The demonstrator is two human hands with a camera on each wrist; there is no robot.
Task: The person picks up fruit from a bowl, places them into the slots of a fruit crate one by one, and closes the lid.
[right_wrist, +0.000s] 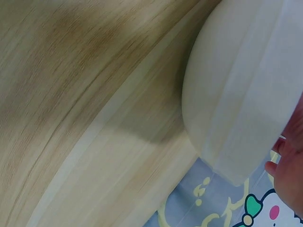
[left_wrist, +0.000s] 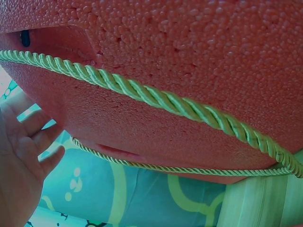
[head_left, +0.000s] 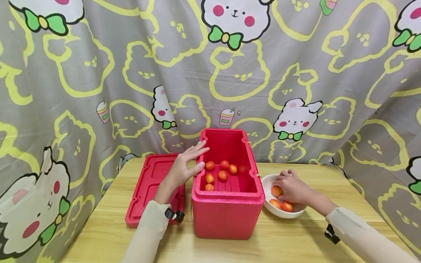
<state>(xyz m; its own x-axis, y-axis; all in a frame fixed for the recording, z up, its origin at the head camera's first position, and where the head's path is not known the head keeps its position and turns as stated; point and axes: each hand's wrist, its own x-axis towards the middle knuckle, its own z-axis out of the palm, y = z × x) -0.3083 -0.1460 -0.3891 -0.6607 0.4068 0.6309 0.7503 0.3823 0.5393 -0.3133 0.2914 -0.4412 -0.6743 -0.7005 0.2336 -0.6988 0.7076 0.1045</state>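
A red foam box (head_left: 227,219) stands uncovered in the middle of the table, with several small orange-red tomatoes (head_left: 223,175) on its floor. My left hand (head_left: 184,164) is at the box's left rim, its fingers spread and extended; in the left wrist view this hand (left_wrist: 21,161) is beside the box wall (left_wrist: 189,56). To the right of the box is a white bowl (head_left: 284,214) with a few tomatoes (head_left: 287,207) in it. Reaching into the bowl, my right hand (head_left: 292,187) has curled fingers around a tomato (head_left: 277,190); its fingertips are partly hidden.
The box's red lid (head_left: 139,204) lies flat on the wooden table (head_left: 108,226) left of the box. Yellow twisted rope (left_wrist: 161,99) runs along the box's side. A patterned grey curtain (head_left: 190,80) hangs behind the table.
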